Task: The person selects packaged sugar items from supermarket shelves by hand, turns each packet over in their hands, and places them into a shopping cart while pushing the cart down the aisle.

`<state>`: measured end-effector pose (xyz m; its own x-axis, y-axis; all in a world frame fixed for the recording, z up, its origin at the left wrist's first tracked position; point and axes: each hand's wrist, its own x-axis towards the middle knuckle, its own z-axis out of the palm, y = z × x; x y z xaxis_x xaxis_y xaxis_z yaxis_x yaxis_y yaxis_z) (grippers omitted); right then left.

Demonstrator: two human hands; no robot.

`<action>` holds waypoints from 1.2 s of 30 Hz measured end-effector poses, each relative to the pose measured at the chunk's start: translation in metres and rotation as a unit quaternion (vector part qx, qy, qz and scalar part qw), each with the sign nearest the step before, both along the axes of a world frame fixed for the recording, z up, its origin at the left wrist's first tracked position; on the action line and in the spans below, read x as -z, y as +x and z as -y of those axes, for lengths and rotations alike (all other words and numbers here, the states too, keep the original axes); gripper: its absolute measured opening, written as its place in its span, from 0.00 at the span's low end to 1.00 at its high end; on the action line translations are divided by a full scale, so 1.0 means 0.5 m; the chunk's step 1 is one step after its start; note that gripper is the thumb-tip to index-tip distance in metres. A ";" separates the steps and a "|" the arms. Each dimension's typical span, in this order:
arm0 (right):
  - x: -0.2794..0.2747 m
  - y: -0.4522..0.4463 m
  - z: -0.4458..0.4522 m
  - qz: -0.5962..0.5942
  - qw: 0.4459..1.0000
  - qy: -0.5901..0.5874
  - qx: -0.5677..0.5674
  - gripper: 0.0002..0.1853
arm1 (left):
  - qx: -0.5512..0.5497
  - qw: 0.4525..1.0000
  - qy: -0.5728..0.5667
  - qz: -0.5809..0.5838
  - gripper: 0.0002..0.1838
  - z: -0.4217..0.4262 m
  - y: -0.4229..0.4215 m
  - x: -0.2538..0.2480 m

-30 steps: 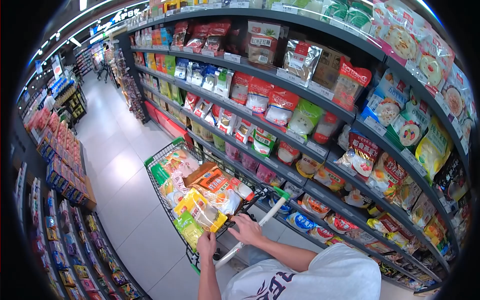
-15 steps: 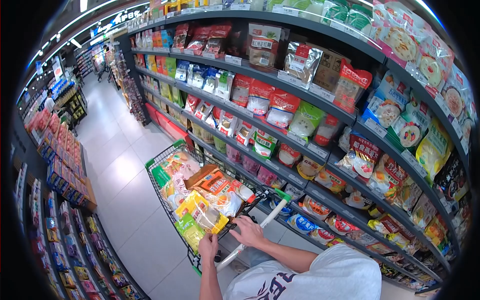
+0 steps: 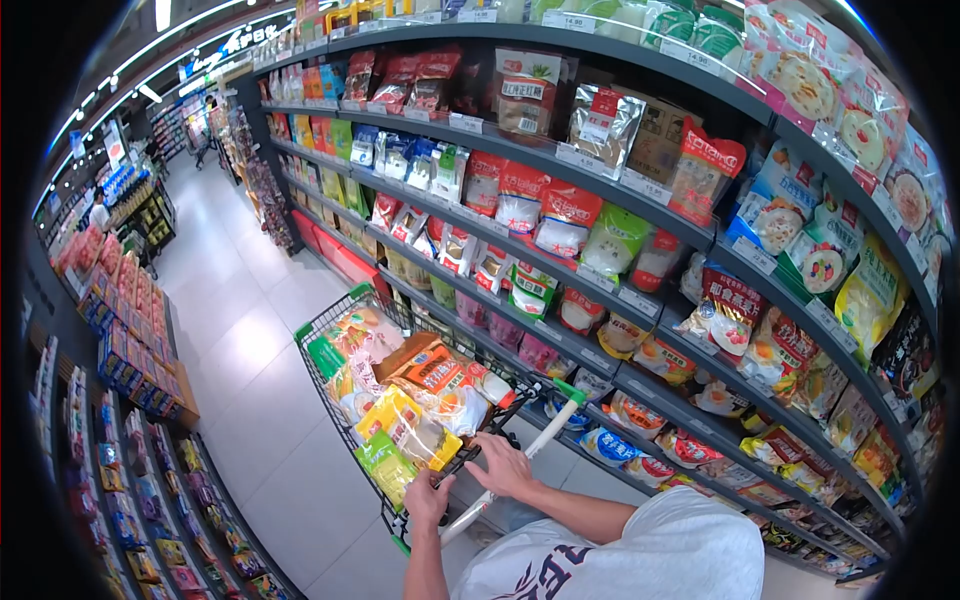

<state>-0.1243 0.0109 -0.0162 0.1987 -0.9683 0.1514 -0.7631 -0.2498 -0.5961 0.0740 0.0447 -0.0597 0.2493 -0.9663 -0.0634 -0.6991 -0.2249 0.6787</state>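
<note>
Dark grey curved shelving (image 3: 520, 141) flanks one black wire shopping cart (image 3: 345, 438), its load seemingly unchanged — only the left hand (image 3: 428, 497) has shifted slightly, thumb standing out, so nothing looks added. Inside the cart's handle end lie one yellow, clear-windowed plastic bag (image 3: 410, 430) and one green plastic bag (image 3: 387, 468); the right hand (image 3: 503, 466) spreads over that end — whether the left pinches anything, I cannot tell.

Open floor (image 3: 265, 420) left of cart (image 3: 330, 311), shelving (image 3: 640, 190) close right, far aisle (image 3: 192, 195) apparently passable
</note>
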 end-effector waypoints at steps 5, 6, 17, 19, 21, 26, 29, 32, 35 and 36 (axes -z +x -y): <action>0.000 -0.001 0.007 -0.005 1.000 0.008 0.008 0.27 | 0.008 0.999 -0.026 0.030 0.22 0.009 -0.004 0.012; 0.000 -0.001 0.008 -0.008 1.000 0.018 0.008 0.27 | 0.009 0.999 -0.023 0.026 0.22 0.011 -0.003 0.010; 0.021 0.005 0.048 0.018 1.000 -0.003 -0.002 0.23 | -0.005 1.000 0.001 -0.003 0.23 0.053 0.014 0.024; 0.021 0.007 0.055 0.038 0.999 -0.006 0.000 0.22 | -0.016 1.000 0.000 0.010 0.23 0.057 0.010 0.006; 0.017 0.008 0.070 0.068 0.998 0.001 0.000 0.20 | -0.009 0.999 0.033 0.021 0.22 0.063 0.010 -0.012; -0.041 -0.040 0.203 0.199 0.980 0.013 0.011 0.16 | -0.022 0.995 0.057 0.075 0.28 0.097 0.021 0.012; -0.227 -0.120 0.349 0.232 0.966 -0.096 0.057 0.12 | -0.023 0.992 0.091 0.087 0.29 0.115 0.028 0.026; -0.398 -0.241 0.511 0.192 0.905 -0.364 0.111 0.09 | -0.014 0.992 0.089 0.090 0.31 0.134 0.025 0.019; -0.597 -0.358 0.591 0.155 0.859 -0.427 0.234 0.10 | 0.011 0.989 0.095 0.116 0.32 0.153 0.029 0.020; -0.647 -0.392 0.609 0.137 0.848 -0.437 0.268 0.12 | 0.009 0.988 0.103 0.118 0.32 0.162 0.027 0.014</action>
